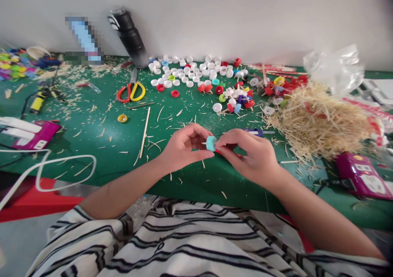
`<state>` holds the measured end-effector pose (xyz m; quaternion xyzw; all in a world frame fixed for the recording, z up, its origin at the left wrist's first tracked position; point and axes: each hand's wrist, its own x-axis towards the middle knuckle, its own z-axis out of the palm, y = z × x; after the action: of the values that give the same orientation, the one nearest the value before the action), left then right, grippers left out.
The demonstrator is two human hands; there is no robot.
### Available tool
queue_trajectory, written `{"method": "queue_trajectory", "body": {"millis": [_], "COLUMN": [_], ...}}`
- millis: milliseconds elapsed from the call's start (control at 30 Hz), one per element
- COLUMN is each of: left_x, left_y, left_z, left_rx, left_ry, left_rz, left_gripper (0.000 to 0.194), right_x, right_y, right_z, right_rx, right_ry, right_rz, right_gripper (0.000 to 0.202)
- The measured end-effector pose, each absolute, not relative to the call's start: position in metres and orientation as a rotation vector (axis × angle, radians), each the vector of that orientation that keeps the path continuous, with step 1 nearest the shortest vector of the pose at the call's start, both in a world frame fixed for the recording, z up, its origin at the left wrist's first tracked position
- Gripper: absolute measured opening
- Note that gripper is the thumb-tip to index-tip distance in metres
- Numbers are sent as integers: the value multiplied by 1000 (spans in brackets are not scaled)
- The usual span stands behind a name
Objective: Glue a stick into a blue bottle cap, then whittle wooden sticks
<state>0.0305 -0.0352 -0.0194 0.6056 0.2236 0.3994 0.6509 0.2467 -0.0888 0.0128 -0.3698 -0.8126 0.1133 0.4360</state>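
Note:
A light teal bottle cap (211, 143) with a thin pointed stick through it is held up between my hands, just above the green table. My left hand (186, 148) curves about the cap from the left, fingers bent behind it and the thumb stretched along below. From the right, my right hand (250, 152) pinches the cap's other side between thumb and index finger, and its remaining fingers are curled in. Something red shows under the right fingertips, mostly hidden. Behind that hand lies a dark blue tool with a pale shaft (253, 132), partly covered.
Many white caps (190, 75) and capped sticks (238, 94) spread at the back. Scissors (132, 90), a yellow cap (122, 118) and a wooden stick (145, 132) lie to the left. A straw-like stick heap (322, 123) and a purple device (364, 174) occupy the right. A black bottle (130, 39) leans against the wall.

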Motion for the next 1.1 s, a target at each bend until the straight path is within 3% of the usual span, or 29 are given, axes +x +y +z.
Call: {"method": "queue_trajectory", "body": {"millis": [167, 467, 700, 867, 1100], "left_x": [28, 29, 30, 32, 32], "left_y": [-36, -39, -36, -36, -36], "left_z": [-19, -11, -15, -18, -15], "left_rx": [1476, 1758, 1838, 1729, 1811], "left_ry": [549, 822, 819, 752, 747], "left_rz": [802, 740, 759, 830, 837], "left_gripper": [38, 8, 8, 5, 13], "right_x": [248, 246, 247, 248, 242], "right_y": [-87, -88, -89, -88, -88], "right_z": [10, 10, 11, 15, 8], "right_rx": [-933, -911, -949, -985, -951], "right_ry": [-2033, -2086, -2069, -2085, -2050], "right_rz": [293, 386, 424, 437, 457], "right_gripper": [12, 16, 16, 32, 28]}}
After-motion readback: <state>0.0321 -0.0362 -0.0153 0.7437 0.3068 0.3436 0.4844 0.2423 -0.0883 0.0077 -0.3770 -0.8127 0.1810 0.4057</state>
